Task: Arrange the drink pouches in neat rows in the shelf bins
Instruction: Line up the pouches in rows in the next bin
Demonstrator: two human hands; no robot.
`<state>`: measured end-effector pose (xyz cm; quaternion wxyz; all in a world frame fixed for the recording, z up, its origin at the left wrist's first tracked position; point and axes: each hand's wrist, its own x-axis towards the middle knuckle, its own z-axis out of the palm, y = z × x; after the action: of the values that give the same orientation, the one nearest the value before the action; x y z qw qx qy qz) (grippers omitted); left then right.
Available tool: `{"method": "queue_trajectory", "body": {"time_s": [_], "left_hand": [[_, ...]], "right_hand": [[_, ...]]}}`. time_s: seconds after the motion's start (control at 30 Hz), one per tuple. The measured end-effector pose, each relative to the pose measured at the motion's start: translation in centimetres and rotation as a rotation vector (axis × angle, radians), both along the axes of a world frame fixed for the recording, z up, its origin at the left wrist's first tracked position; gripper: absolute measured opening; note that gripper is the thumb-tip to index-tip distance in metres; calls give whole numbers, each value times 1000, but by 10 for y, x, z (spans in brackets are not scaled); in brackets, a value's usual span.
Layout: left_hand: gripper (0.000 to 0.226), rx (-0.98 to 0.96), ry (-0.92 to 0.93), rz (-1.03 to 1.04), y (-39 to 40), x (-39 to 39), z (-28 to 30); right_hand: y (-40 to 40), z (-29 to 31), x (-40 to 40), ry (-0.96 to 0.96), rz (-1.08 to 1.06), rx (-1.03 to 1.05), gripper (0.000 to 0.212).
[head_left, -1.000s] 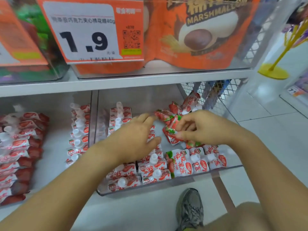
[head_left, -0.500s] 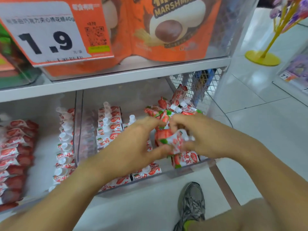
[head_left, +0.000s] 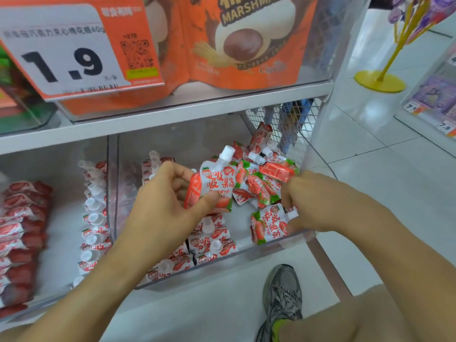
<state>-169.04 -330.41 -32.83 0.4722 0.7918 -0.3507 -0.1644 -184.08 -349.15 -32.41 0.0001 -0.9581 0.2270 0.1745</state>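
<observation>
Partly done: neat rows (head_left: pixel 204 245) at bin's 7 o'clock, loose heap (head_left: pixel 261 174) at 1 o'clock; left hand (head_left: pixel 158 206) pinching upright strawberry jelly pouch (head_left: pixel 217 186), right hand (head_left: pixel 318 201) gripping another pouch (head_left: pixel 270 224) at 4 o'clock

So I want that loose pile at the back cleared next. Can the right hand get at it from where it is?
Probably yes. The right hand sits just in front of the loose pile, and the bin is open on top with nothing between them. But it already pinches a pouch by the spout, so that goes down first.
</observation>
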Motion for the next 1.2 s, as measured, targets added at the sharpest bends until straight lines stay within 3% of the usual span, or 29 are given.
{"method": "queue_trajectory", "body": {"time_s": [0.1,0.23,0.3,0.43,0.57,0.7,0.8,0.87,0.97,1.03,1.1,1.2], "left_hand": [[34,-10,142,-42,4,-5,0],[39,3,267,-88,7,-3,1],[40,5,304,-80,8,0,-1],[24,-74,466,-5,5,1,-2],[21,-97,489,18,3,0,1],[27,-107,549,-15,2,-2,1],[53,-114,634,-101,3,-2,4],[57,-102,603,-149,4,-5,5],[52,-111,576,-112,6,-4,2],[52,-115,579,-110,9,2,1],[58,-138,575,-140,13,8,2],[62,-133,501,-219,19,12,7]], "right_hand": [[0,-4,1,15,-10,10,28],[-7,1,-5,-123,18,133,24],[-12,9,-8,-252,0,314,10],[-11,19,-5,-476,-23,822,16],[-9,24,7,-713,19,1007,20],[7,14,32,-861,8,1066,24],[22,0,52,-993,-42,976,28],[31,-6,61,-1071,-88,896,27],[40,-13,68,-1058,-94,776,27],[40,-10,67,-978,-163,811,33],[33,-5,61,-777,-179,1072,48],[22,-3,53,-589,-86,1396,46]]}}
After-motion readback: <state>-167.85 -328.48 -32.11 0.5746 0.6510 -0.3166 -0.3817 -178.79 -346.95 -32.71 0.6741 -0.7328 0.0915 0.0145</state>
